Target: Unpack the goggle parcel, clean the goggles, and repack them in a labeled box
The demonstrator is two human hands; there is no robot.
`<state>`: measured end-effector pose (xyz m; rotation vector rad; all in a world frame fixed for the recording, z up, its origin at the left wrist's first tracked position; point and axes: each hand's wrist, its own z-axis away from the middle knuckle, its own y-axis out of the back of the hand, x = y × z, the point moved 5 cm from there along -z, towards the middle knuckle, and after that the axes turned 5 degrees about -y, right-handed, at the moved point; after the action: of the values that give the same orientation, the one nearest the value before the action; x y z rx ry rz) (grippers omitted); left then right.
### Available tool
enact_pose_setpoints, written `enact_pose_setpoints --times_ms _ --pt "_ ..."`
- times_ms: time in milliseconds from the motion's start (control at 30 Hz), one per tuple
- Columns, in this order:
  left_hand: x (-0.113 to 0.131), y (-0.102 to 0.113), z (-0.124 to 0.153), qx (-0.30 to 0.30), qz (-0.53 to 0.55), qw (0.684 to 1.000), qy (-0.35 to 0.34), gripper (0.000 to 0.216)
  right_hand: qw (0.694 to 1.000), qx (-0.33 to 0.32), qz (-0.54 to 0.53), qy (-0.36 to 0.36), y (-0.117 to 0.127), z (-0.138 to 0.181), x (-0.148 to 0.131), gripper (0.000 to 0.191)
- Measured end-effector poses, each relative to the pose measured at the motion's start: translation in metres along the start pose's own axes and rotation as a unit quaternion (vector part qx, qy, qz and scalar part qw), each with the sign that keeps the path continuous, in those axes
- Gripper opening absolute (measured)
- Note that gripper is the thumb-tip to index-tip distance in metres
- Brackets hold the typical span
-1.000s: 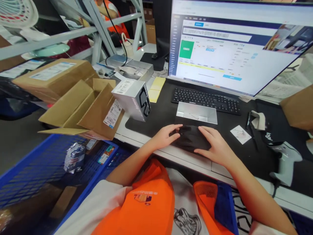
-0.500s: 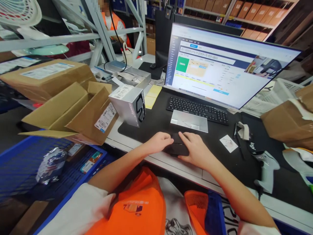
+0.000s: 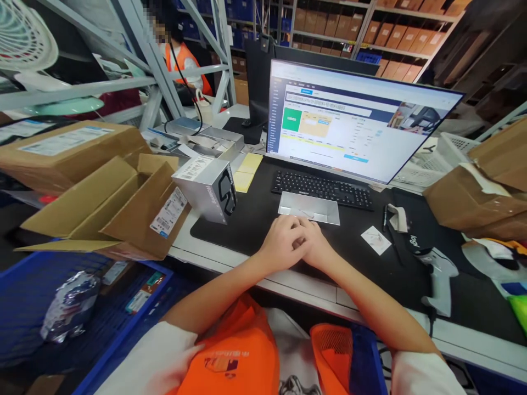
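Note:
My left hand (image 3: pixel 282 241) and my right hand (image 3: pixel 315 241) are brought together over the black desk mat (image 3: pixel 255 233), fingers curled and overlapping. Whatever lies inside or beneath them is hidden. Just beyond the fingertips sits a shallow silver open box part (image 3: pixel 325 211) with a small item inside it. A silver printed box (image 3: pixel 203 192) stands upright to the left, apart from my hands. Farther back lies a black keyboard (image 3: pixel 321 189), below a lit monitor (image 3: pixel 329 131).
An open cardboard carton (image 3: pixel 140 203) leans at the left above a blue basket (image 3: pixel 160 288) holding a silvery packet (image 3: pixel 72 307). On the right are a barcode scanner (image 3: pixel 440 280), a white card (image 3: pixel 375 241) and brown cartons (image 3: pixel 465 197). Another person in an orange vest (image 3: pixel 181 63) is behind the metal frame.
My hands have come together and now overlap. The black case that showed between them is covered from view. The camera view has shifted slightly.

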<state>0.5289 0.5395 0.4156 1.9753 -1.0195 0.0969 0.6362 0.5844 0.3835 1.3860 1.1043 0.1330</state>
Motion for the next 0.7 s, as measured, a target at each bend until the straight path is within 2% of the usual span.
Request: enact_pose_setpoints --times_ms 67,100,233,333,467,567,700 --pt "-0.010 0.001 0.008 0.016 0.032 0.999 0.007 0.038 0.999 0.016 -0.049 -0.001 0.001 -0.004 -0.002 0.019" --pt "-0.016 -0.001 0.012 0.002 0.052 0.999 0.012 0.047 0.997 0.027 -0.075 -0.002 0.002 -0.005 -0.001 0.021" --pt "-0.030 -0.014 0.025 -0.124 0.097 0.987 0.031 0.082 0.991 0.052 -0.122 0.002 0.003 -0.002 0.002 0.028" --pt "-0.029 -0.017 0.032 -0.177 0.074 0.980 0.042 0.085 0.993 0.055 -0.108 0.007 0.004 0.004 -0.002 0.024" --pt "-0.024 -0.015 0.035 -0.201 0.036 0.976 0.069 0.076 0.996 0.071 -0.051 0.014 0.014 0.018 -0.004 0.021" --pt "-0.026 -0.013 0.032 -0.221 0.029 0.970 0.102 0.070 0.993 0.105 -0.042 -0.016 0.033 0.039 0.022 0.026" --pt "-0.028 -0.015 0.027 -0.261 0.032 0.958 0.116 0.069 0.978 0.130 -0.099 -0.131 0.051 0.076 0.079 0.037"
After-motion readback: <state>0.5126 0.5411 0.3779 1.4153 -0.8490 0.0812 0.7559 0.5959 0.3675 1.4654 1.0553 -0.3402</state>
